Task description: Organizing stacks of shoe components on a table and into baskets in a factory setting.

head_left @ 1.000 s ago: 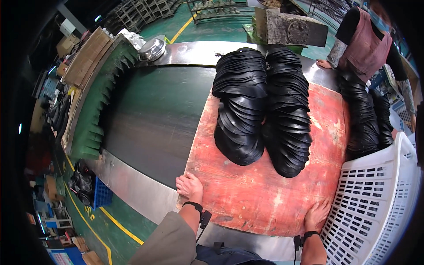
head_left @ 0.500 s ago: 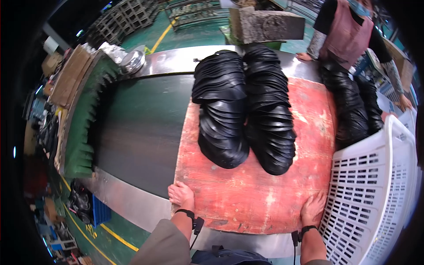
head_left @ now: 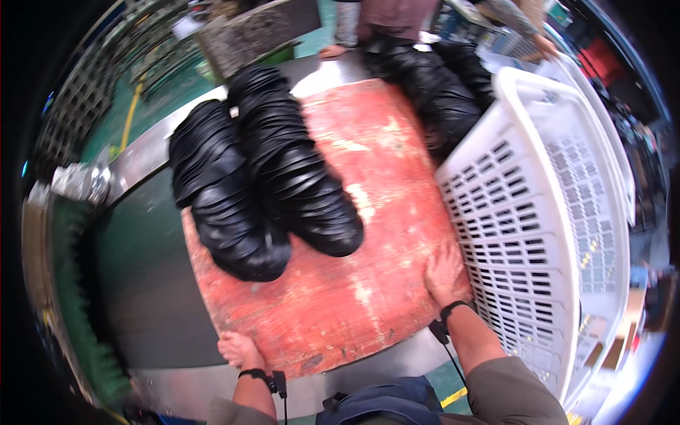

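A worn red board lies on a dark green table. Two long rows of stacked black discs rest on it, side by side. My left hand grips the board's near left corner. My right hand presses flat on the near right corner, fingers spread, right beside a white slotted basket. Both wrists wear dark bands.
More black disc stacks lie at the far right, where another person stands. A metal strip edges the table near me. A green ridged mat runs along the left side.
The view has swung left and tilted, so the board now sits rotated in the picture. Both hands stay on the board's near corners; the white basket appears closer to my right hand.
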Demonstrator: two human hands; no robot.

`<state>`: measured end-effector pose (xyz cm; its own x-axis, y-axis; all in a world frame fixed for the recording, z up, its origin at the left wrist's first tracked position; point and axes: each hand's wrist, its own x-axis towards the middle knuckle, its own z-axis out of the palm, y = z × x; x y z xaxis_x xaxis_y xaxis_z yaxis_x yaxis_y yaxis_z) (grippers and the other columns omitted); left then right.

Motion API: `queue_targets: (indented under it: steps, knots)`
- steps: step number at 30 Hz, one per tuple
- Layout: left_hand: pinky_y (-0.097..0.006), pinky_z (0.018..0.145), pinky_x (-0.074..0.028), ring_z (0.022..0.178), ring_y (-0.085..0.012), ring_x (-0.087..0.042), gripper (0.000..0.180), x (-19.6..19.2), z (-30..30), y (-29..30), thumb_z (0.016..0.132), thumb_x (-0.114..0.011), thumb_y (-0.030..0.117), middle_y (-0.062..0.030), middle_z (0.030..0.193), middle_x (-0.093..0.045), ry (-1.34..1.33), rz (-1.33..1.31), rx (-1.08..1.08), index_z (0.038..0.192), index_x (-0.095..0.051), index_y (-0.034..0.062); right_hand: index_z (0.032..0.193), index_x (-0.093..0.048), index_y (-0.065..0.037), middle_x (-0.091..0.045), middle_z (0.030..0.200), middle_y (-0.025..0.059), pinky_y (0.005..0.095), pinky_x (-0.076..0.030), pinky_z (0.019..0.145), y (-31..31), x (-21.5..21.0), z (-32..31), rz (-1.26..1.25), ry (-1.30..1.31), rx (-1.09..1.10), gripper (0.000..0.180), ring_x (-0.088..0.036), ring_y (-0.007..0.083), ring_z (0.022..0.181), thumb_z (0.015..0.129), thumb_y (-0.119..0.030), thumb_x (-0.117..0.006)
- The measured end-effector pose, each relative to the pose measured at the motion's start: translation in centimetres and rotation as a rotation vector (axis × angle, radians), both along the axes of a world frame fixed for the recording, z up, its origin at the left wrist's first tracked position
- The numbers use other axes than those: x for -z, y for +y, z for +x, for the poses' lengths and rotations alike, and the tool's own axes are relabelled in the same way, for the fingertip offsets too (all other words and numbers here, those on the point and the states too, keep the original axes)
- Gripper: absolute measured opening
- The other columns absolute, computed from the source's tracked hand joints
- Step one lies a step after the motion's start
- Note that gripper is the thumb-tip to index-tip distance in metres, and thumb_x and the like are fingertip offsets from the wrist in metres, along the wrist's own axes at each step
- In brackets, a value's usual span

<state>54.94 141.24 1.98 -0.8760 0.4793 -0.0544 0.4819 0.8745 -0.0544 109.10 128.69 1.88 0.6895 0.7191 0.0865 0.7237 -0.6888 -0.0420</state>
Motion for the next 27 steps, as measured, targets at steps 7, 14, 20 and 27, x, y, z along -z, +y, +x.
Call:
queue_targets:
  steps: [7,14,20,27]
  knots:
    - [-0.062,0.094,-0.052,0.110,-0.0440,-0.069,0.060,-1.7,-0.4,-0.5,0.104,-0.031,0.045,-0.0232,0.117,-0.072,-0.112,0.080,-0.029,0.116,-0.069,-0.0002,0.149,-0.048,-0.004,-0.040,0.156,0.0231,0.0592,-0.028,0.118,0.7,-0.6,-0.8,0.060,0.050,0.015,0.061,-0.032,0.0408,0.148,0.098,-0.037,-0.055]
    - [-0.059,0.101,-0.049,0.122,-0.0430,-0.064,0.065,-4.5,3.1,-0.2,0.104,-0.025,0.045,-0.0233,0.130,-0.068,-0.084,-0.060,0.075,0.128,-0.067,0.0003,0.150,-0.047,-0.007,-0.040,0.155,0.0211,0.0566,-0.027,0.119,0.2,-1.0,-0.3,0.137,0.066,-0.026,0.061,-0.032,0.0393,0.148,0.097,-0.037,-0.056]
    - [-0.058,0.101,-0.049,0.117,-0.0455,-0.065,0.068,-2.6,0.7,0.1,0.104,-0.025,0.044,-0.0264,0.124,-0.069,-0.153,0.004,-0.008,0.120,-0.069,-0.0054,0.150,-0.046,-0.007,-0.039,0.157,0.0205,0.0567,-0.027,0.118,0.4,-0.6,-0.3,0.159,0.020,-0.041,0.061,-0.032,0.0391,0.148,0.098,-0.037,-0.055]
    - [-0.050,0.079,-0.061,0.102,-0.0423,-0.073,0.049,2.6,-4.6,0.4,0.105,-0.035,0.031,-0.0256,0.108,-0.073,0.008,-0.064,0.226,0.101,-0.067,-0.0052,0.147,-0.049,-0.004,-0.040,0.155,0.0216,0.0562,-0.027,0.118,1.1,-1.5,-0.4,0.165,0.097,-0.002,0.058,-0.032,0.0399,0.148,0.098,-0.036,-0.052]
